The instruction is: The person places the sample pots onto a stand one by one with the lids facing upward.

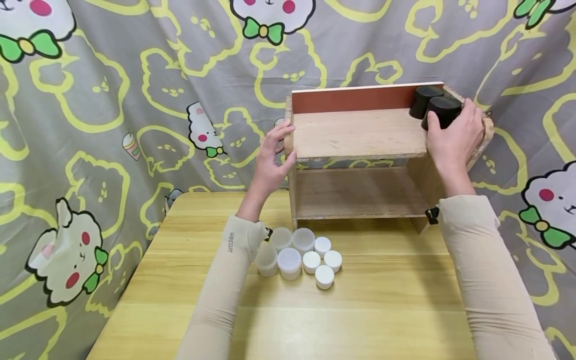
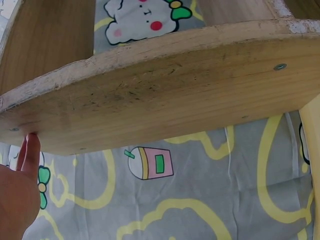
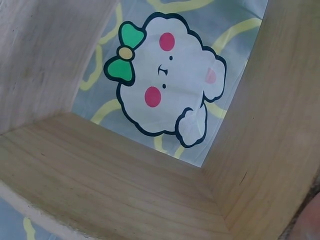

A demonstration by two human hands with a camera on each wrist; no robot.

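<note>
At the right end of the wooden shelf's [image 1: 355,135] upper board stand two black jars, one behind the other. My right hand [image 1: 456,140] grips the front black jar [image 1: 444,109], thumb on its left side and fingers on its right. The rear black jar [image 1: 425,95] is partly hidden behind it. My left hand [image 1: 272,155] rests against the shelf's left end, thumb near the front edge. In the left wrist view, straight fingers [image 2: 32,155] touch the outer face of the side panel [image 2: 165,100]. The right wrist view shows mostly the shelf's inside [image 3: 100,165].
In front of the shelf, on the wooden table [image 1: 180,280], several frosted tubs [image 1: 289,263] stand grouped beside several small white-lidded jars [image 1: 324,277]. The left sleeve passes close to the tubs. A patterned grey curtain [image 1: 148,125] hangs behind the table and shelf.
</note>
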